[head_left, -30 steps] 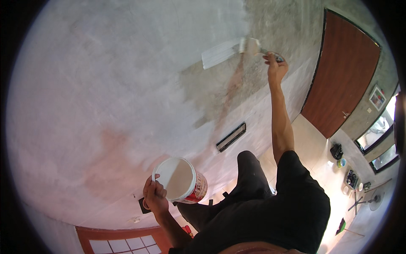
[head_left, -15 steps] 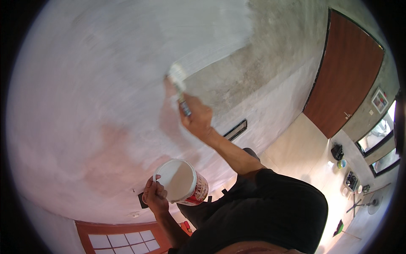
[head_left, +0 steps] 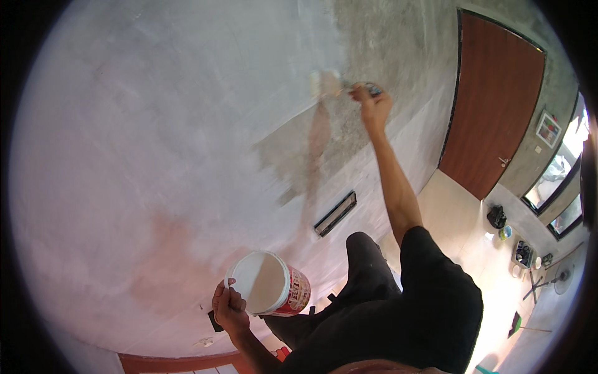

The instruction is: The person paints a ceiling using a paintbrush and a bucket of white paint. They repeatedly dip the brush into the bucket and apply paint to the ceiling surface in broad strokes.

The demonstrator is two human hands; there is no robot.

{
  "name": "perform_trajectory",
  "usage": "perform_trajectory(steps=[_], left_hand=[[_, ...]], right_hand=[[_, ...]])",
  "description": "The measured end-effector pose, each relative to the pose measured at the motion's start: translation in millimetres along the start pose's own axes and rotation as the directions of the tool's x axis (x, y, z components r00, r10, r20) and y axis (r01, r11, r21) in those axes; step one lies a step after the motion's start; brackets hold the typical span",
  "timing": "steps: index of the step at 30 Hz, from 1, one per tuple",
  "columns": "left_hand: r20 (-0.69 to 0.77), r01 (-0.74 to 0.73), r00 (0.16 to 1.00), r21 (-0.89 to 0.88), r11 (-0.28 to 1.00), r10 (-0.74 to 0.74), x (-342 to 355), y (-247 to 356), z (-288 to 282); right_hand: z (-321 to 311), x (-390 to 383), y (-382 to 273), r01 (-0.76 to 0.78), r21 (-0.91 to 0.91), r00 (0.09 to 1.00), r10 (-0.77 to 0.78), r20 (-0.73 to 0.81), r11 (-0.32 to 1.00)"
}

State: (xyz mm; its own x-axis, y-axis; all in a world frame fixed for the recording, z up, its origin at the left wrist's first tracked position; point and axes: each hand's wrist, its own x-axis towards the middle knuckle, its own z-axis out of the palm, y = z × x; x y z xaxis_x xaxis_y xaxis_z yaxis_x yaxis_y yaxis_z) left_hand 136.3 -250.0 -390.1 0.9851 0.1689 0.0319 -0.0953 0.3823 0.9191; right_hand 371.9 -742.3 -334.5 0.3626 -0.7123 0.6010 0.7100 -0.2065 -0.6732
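Observation:
My right hand [head_left: 372,109] is closed round the handle of a paintbrush [head_left: 327,85], its pale, blurred head held at the wall [head_left: 162,118] along the edge between fresh whitish paint and bare grey plaster. My left hand [head_left: 230,306] grips the rim of a white bucket [head_left: 298,292] with a red label, at lower centre in front of my dark-clothed legs. Inside the bucket is whitish paint [head_left: 254,280]. A small dark-framed slot [head_left: 335,213] is in the wall between bucket and brush.
At right are a brown door [head_left: 483,100], windows [head_left: 560,165] and a small framed picture [head_left: 548,129]. On the tiled floor [head_left: 448,206] lie a black bag [head_left: 496,217], a tray of items [head_left: 522,254], small containers and a standing fan [head_left: 562,277]. An orange-framed panel [head_left: 149,363] shows at bottom left.
My right hand and brush swept down-left across the wall, then back up to the right. My left hand still holds the bucket, now a little lower in view.

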Motion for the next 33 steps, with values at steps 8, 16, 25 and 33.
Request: perform_trajectory(steps=[8, 16, 25, 33], left_hand=[[0.084, -0.029, 0.996, -0.050, 0.998, 0.033, 3.8, -8.7, -4.7], [0.055, -0.033, 0.998, 0.026, 0.999, 0.031, -0.1, -1.7, -1.0], [-0.028, -0.049, 0.998, 0.051, 0.998, 0.050, -6.5, 4.6, 6.7], [0.062, -0.014, 0.998, -0.002, 1.000, 0.014, -0.2, -3.7, 0.7]], right_hand=[[-24.1, 75.1, 21.0, 0.179, -0.665, 0.887, -0.412, -0.210, 0.725], [128.1, -149.4, -70.9, 0.500, -0.287, 0.865, -0.488, 0.116, 0.817], [117.1, -158.2, -103.4, -0.012, 0.070, 0.898, -0.019, 0.439, 0.997], [-20.1, 24.6, 24.8, 0.149, -0.192, 0.980, -0.171, -0.101, 0.970]])
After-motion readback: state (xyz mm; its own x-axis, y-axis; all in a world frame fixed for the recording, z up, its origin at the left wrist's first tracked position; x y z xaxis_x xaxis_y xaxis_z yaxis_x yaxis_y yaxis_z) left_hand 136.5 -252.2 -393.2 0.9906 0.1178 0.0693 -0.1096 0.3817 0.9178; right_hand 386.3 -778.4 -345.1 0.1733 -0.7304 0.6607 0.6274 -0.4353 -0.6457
